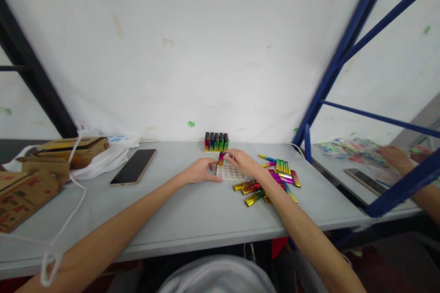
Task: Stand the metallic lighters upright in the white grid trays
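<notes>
A white tray with rows of small holes [231, 172] lies on the desk in front of me. My left hand [201, 170] grips its left end, with thumb and fingers around the corner. At the tray's far left corner, my right hand [242, 162] pinches a shiny purple-and-gold lighter sleeve [220, 159] that stands upright. My right palm hides part of the tray. To the right lies a loose pile of metallic rainbow lighter sleeves [254, 198], partly under my right forearm. Behind the tray, several lighters with black tops [216, 142] stand in a block near the wall.
A phone [134, 167] lies to the left, near opened cardboard boxes [30, 192] and white plastic bags. A white cord [80, 190] hangs at the left. Blue metal frame bars [338, 62] rise on the right; beyond them are another person's hands [397, 158] and a second phone [366, 181].
</notes>
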A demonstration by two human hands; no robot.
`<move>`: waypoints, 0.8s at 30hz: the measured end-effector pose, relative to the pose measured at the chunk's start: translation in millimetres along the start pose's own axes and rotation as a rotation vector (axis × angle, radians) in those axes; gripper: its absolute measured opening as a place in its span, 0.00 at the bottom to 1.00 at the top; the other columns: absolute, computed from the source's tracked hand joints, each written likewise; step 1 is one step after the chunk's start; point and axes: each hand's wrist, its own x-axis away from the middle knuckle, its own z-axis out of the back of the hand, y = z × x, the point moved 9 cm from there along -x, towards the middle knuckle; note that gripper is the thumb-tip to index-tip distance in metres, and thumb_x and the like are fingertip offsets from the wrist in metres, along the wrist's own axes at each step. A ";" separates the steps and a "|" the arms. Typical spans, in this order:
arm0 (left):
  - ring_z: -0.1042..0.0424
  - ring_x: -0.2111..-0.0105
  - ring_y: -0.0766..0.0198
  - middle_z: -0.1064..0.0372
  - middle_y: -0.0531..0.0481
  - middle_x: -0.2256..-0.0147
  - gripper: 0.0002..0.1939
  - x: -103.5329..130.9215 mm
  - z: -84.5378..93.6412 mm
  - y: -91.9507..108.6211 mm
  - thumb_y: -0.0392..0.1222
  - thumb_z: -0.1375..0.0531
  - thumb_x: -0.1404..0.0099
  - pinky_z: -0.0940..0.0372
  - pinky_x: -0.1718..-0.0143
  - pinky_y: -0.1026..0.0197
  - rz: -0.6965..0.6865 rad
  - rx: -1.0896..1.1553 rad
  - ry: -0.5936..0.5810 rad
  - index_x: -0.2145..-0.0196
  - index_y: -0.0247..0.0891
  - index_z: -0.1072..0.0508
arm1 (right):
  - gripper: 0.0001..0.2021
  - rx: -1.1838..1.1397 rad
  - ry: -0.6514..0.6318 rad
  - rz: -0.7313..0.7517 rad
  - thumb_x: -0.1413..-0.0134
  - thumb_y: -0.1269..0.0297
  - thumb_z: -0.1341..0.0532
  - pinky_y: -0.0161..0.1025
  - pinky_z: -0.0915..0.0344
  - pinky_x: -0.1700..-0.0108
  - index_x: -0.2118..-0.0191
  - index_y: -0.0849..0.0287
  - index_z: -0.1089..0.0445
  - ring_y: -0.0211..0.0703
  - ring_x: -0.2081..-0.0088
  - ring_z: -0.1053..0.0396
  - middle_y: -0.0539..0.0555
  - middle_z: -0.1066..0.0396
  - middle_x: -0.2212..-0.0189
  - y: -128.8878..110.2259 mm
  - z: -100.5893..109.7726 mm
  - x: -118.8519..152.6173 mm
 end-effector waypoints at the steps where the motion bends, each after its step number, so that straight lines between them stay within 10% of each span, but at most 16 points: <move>1: 0.34 0.69 0.61 0.32 0.54 0.70 0.32 0.5 1.4 1.1 0.65 0.27 0.50 0.44 0.67 0.61 -0.001 -0.018 0.002 0.59 0.36 0.21 | 0.16 0.022 0.016 -0.026 0.24 0.57 0.47 0.41 0.34 0.47 0.46 0.61 0.26 0.46 0.54 0.27 0.60 0.23 0.55 8.4 8.7 4.0; 11: 0.35 0.70 0.61 0.35 0.54 0.70 0.26 3.8 7.4 9.2 0.65 0.30 0.46 0.45 0.67 0.61 -0.029 -0.124 -0.003 0.65 0.38 0.24 | 0.15 0.361 -0.102 -0.716 0.35 0.67 0.37 0.41 0.35 0.45 0.46 0.64 0.22 0.55 0.46 0.25 0.68 0.23 0.46 156.8 61.9 84.1; 16: 0.35 0.70 0.61 0.36 0.55 0.71 0.25 5.5 10.5 10.4 0.65 0.31 0.45 0.44 0.67 0.61 -0.041 -0.164 0.007 0.68 0.39 0.26 | 0.07 0.320 -0.110 -0.754 0.40 0.68 0.34 0.41 0.33 0.52 0.61 0.63 0.18 0.54 0.55 0.22 0.66 0.18 0.58 162.4 56.1 88.3; 24: 0.34 0.69 0.58 0.34 0.52 0.69 0.26 5.5 7.0 8.3 0.65 0.32 0.44 0.43 0.66 0.60 -0.059 -0.192 0.025 0.65 0.38 0.25 | 0.14 -0.004 0.204 -0.619 0.35 0.60 0.38 0.40 0.32 0.59 0.51 0.63 0.24 0.43 0.68 0.26 0.62 0.20 0.57 128.7 71.1 60.8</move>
